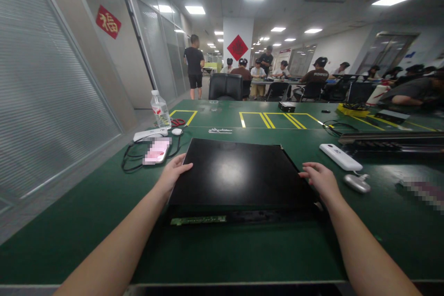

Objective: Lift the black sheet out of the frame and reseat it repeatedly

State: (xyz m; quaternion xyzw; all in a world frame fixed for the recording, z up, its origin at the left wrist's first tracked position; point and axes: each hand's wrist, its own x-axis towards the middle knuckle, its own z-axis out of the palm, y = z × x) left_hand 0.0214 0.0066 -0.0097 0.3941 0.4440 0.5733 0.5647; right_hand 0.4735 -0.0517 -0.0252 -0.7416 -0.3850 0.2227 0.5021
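A dark, glossy LCD panel (pixel 229 171) lies over the green tabletop in front of me, its near edge appearing slightly raised. My left hand (pixel 173 173) grips its left edge, thumb on the top face and fingers at the side and partly hidden. At the right edge is my right hand (pixel 319 180), fingers loosely bent and apart, fingertips at or just beside the edge. I cannot tell if they touch. Along the panel's near side runs a dark strip with a narrow green circuit board (pixel 198 220).
Left on the table (pixel 86 236): a water bottle (pixel 160 110), a phone (pixel 157 151), cables and red-handled scissors (pixel 178 122). Right: a white power bank (pixel 340 157), a silvery mouse-like object (pixel 357 183) and long dark bars (pixel 391 143). Yellow tape marks the far side; people sit beyond.
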